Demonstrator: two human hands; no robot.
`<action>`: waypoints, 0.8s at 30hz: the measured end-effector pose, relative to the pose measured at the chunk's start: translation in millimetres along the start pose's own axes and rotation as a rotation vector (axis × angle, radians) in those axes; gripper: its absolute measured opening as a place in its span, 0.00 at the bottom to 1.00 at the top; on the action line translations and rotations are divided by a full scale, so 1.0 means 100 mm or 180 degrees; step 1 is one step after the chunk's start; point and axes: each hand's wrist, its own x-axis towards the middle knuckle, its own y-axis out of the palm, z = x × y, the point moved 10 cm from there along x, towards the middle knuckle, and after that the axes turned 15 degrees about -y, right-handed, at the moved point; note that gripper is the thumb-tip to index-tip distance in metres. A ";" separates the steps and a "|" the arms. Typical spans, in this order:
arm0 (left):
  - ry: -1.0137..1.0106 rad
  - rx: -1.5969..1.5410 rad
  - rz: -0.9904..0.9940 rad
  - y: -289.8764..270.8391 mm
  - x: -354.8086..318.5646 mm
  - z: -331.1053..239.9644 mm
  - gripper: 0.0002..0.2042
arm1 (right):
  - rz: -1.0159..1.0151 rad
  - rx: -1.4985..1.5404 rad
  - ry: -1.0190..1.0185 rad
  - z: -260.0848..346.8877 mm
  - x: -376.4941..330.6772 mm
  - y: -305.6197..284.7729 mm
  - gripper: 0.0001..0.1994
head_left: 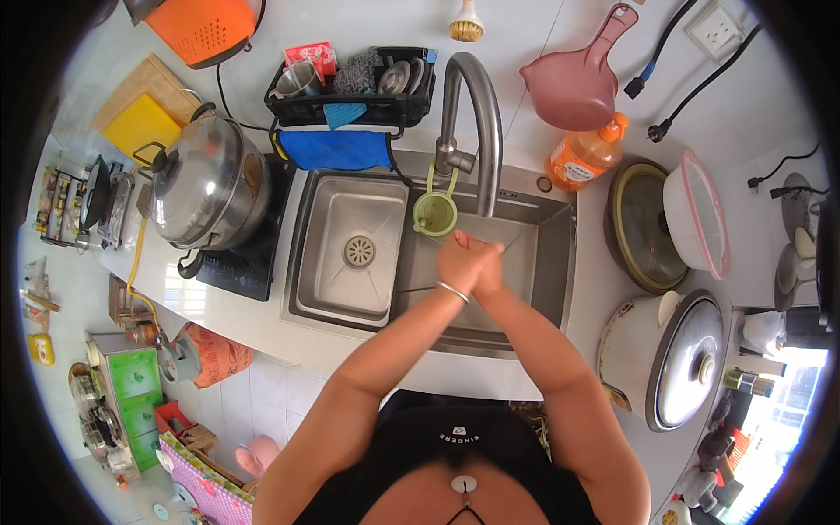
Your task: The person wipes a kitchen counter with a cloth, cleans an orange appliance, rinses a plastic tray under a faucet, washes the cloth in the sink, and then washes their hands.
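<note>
My left hand, with a silver bangle at its wrist, is folded over my right hand. They press together above the right basin of a steel double sink. Most of the right hand's fingers are hidden by the left, and the fingertips are a little blurred. Just beyond them curves the steel faucet, its outlet close over my hands; I cannot make out a water stream. A green strainer cup hangs by its loop at the faucet's base, near my left fingers.
Left of my hands lies the second basin. A blue cloth hangs below a black rack. A steamer pot stands on a hob at left. Orange bottle, lids and a large pot crowd the right counter.
</note>
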 end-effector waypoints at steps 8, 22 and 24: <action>-0.1153 -0.1739 0.2436 0.58 0.07 0.27 0.22 | 0.0320 -0.0085 -0.0162 0.11 0.05 0.02 0.22; -0.1989 -0.3046 0.2917 1.00 -0.22 0.64 0.37 | -0.1340 0.1636 0.1540 -0.35 0.19 -0.29 0.13; -0.1508 -0.2694 0.1952 0.82 -0.06 0.66 0.36 | -0.0681 -0.0028 0.0954 -0.34 0.21 -0.36 0.13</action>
